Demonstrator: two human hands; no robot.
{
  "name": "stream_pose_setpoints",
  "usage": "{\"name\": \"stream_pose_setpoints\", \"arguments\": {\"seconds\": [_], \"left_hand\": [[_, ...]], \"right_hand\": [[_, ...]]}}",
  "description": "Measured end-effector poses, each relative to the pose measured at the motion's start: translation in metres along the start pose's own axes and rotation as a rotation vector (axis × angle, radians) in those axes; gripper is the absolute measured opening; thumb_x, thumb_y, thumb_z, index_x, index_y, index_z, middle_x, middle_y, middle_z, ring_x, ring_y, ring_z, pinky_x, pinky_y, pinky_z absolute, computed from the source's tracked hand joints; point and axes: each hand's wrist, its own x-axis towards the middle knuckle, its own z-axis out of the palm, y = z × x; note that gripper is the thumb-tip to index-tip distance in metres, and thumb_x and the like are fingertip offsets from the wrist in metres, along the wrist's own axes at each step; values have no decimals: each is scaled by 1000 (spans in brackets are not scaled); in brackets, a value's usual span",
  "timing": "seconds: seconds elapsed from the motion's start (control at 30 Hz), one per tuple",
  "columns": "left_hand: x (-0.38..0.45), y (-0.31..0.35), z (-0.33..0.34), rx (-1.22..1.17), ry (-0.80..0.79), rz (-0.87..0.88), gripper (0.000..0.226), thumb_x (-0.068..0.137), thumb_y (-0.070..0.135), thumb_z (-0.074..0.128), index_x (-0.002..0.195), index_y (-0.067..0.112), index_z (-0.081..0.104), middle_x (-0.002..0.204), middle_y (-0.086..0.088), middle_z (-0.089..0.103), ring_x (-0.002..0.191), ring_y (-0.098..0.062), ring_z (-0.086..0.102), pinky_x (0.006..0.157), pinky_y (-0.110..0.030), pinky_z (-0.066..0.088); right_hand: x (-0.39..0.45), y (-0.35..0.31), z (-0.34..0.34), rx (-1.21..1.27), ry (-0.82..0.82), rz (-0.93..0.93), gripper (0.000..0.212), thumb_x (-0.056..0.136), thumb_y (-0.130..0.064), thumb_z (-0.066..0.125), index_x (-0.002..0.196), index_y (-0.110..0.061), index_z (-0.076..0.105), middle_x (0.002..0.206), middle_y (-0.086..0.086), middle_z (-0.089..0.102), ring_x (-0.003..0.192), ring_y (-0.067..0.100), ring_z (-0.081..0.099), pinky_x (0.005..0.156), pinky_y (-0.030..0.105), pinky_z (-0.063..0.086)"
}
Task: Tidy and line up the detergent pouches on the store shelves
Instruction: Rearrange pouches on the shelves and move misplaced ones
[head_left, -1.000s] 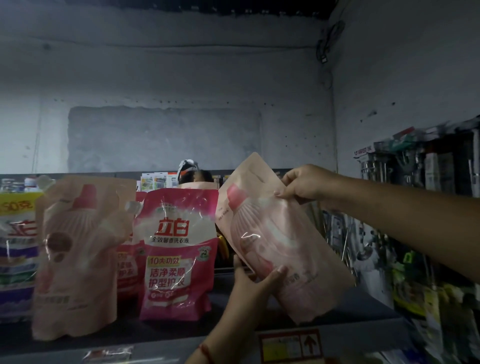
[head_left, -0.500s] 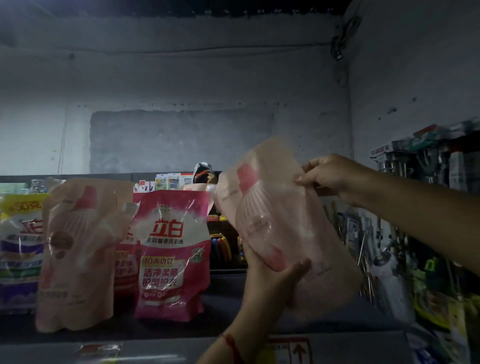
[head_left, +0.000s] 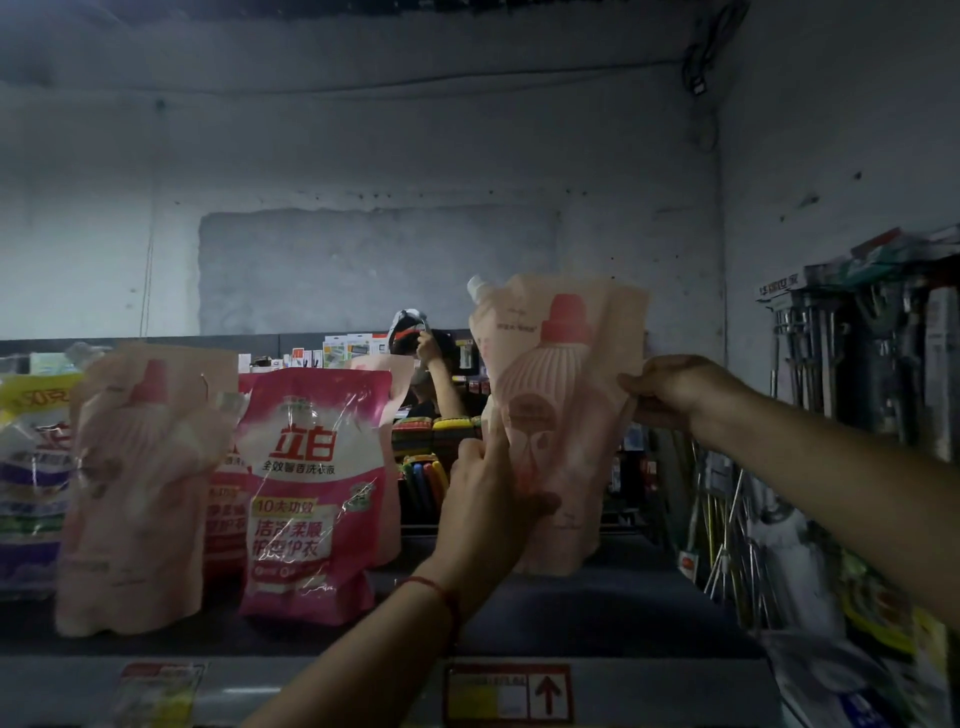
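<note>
1. Held upright at the right end of the top shelf (head_left: 597, 608): a pale pink detergent pouch (head_left: 558, 415), bottom edge at or just above the shelf surface; cannot tell whether touching.
2. Left hand (head_left: 488, 499) gripping the pouch's lower left edge, thumb across the front, red string around the wrist.
3. Right hand (head_left: 670, 389) pinching the pouch's right edge at mid height. Hands apart, one on each side of the same pouch.
4. Pouch surface: thin glossy film, creased and rippled, printed with a ribbed bottle shape and a red cap; small white spout at the upper left corner.
5. Judged soft and floppy, with liquid weight low in the body; likely slippery film, prone to slumping or tipping without a flattened base.
6. Best hold, by judgement: the two side seams, as now, or the top seam near the spout; squeezing the belly likely to buckle it.
7. Further left on the same shelf: a bright pink pouch (head_left: 311, 493) with bold red characters, shiny and wrinkled, standing upright.
8. Left of that: a second pale pink pouch (head_left: 135, 493), leaning slightly, blurred.
9. At the far left edge: a yellow and purple pouch (head_left: 31, 478), partly cut off.
10. Along the right wall: hanging packaged goods (head_left: 857, 364), dim and indistinct.
</note>
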Motion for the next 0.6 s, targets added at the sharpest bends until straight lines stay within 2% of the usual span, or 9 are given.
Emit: {"name": "stream_pose_setpoints", "arguments": {"seconds": [0.07,0.13,0.2,0.3,0.37,0.5,0.6], "left_hand": [[-2,-3,10,5,-36,-64,112,74,32,84,154,43,5,131,-2,40,120,-24,45,99,-45,49],[-7,-9,21,2,-85,-156,111,73,34,84,152,46,6,137,-4,40,122,-26,48,97,-48,51],[-10,-14,28,9,-113,-236,109,72,41,84,150,46,9,135,-5,45,116,-26,54,90,-48,55],[-8,-19,32,67,-99,-253,114,68,51,84,151,44,5,135,-1,48,114,-23,57,87,-47,56],[-6,-19,33,83,-108,-270,114,70,50,83,152,41,6,137,-1,47,115,-22,57,88,-47,55],[-7,-21,35,122,-89,-264,115,72,51,81,154,37,2,134,-1,50,114,-21,57,82,-40,53],[-13,-19,34,215,-73,-223,117,75,58,76,155,32,-4,132,-1,50,113,-19,57,77,-34,49]], "right_hand": [[3,14,4,-17,29,28,11,89,-3,67,79,-7,62,88,11,67,75,21,64,69,30,59],[5,34,9,-45,82,72,11,89,-2,66,81,-7,62,89,11,67,78,24,64,73,35,59],[4,49,14,-57,99,70,7,92,-3,63,87,-8,63,89,11,66,81,25,64,76,36,57],[11,57,18,-58,119,43,8,94,-9,61,101,-8,65,99,13,68,94,30,66,87,41,56],[16,58,20,-71,127,22,6,94,-11,62,99,-10,65,99,11,68,93,28,65,90,43,55],[16,65,20,-142,98,-21,7,95,-15,60,90,-16,65,92,6,68,90,24,65,87,40,56],[9,70,16,-261,84,-103,9,93,-11,60,87,-18,63,86,-2,64,85,19,62,76,32,53]]}}
